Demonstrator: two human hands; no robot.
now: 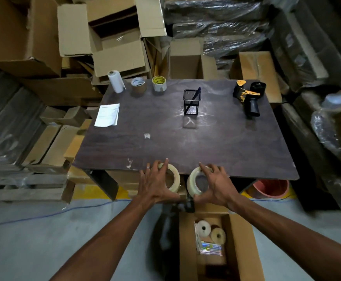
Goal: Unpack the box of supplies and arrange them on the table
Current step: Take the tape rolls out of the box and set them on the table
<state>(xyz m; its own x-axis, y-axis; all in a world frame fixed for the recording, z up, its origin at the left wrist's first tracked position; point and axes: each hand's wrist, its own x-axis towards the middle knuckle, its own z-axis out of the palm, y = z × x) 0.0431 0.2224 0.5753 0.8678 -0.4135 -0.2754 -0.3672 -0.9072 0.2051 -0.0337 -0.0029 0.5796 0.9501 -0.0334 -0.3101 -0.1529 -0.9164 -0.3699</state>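
You see a dark brown wooden table [165, 142]. On it sit a white plastic-wrap roll [116, 81], two tape rolls, a white paper sheet [107, 115], a black mesh pen cup [192, 101] and a black-and-yellow tape dispenser [248, 96].

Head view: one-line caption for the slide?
Left hand and right hand each grip a clear tape roll at the table near edge, above the open supply box.

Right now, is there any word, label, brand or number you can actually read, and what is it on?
None can be read.
White sheet: printed lines, too small.
Yellow-labelled tape roll: dark print on top, blurred.
Brown tape roll: label blurred.
Tape dispenser: no legible marking.
Packet in the open box: print too small.
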